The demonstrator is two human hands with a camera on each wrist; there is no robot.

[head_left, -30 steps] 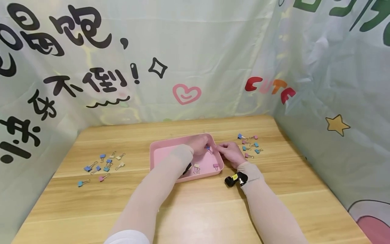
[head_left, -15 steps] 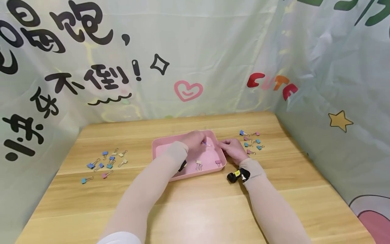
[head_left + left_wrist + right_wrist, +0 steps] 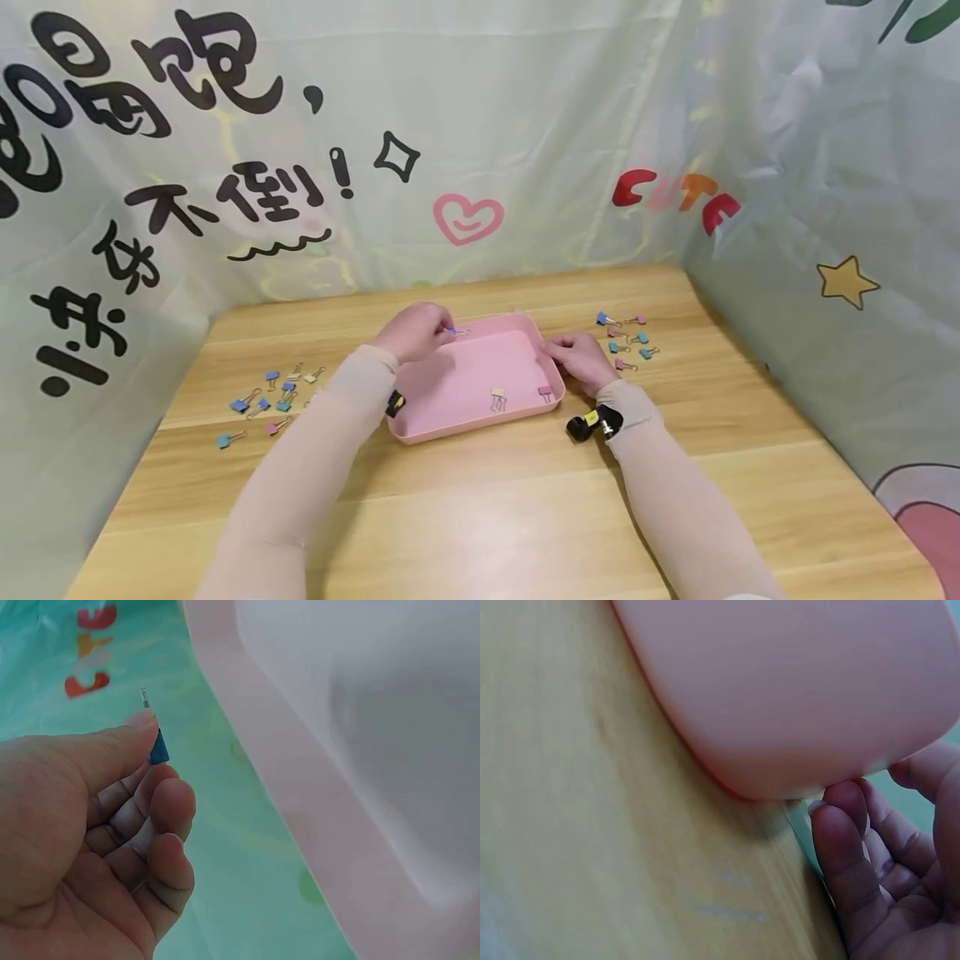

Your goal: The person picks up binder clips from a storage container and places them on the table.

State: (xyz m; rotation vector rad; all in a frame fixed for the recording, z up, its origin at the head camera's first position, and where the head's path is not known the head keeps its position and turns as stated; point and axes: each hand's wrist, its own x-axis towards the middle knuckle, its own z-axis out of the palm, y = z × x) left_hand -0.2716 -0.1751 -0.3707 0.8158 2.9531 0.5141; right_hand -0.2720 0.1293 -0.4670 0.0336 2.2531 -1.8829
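My left hand (image 3: 415, 333) pinches a blue binder clip (image 3: 452, 331) between thumb and fingers, over the back left part of a pink tray (image 3: 457, 375). In the left wrist view the clip's blue body (image 3: 158, 748) sticks out below the thumb, its wire end above; the other fingers are curled. At the tray's right side my right hand (image 3: 581, 360) holds the rim, the thumb (image 3: 922, 771) at the edge and the fingers on the outer wall. Inside the tray, near the front right, lie a pale yellow binder clip (image 3: 498, 394) and a pink one (image 3: 545, 392).
Several loose binder clips, among them a light blue one (image 3: 225, 441), lie on the wooden table (image 3: 465, 517) to the left, some partly behind my left sleeve. Another scattered group, with a blue clip (image 3: 602, 318), lies right of the tray. A printed cloth (image 3: 525, 125) hangs behind the table.
My left hand has moved left across the tray with the blue binder clip, from the right side to the back left. The right hand has stayed at the rim.
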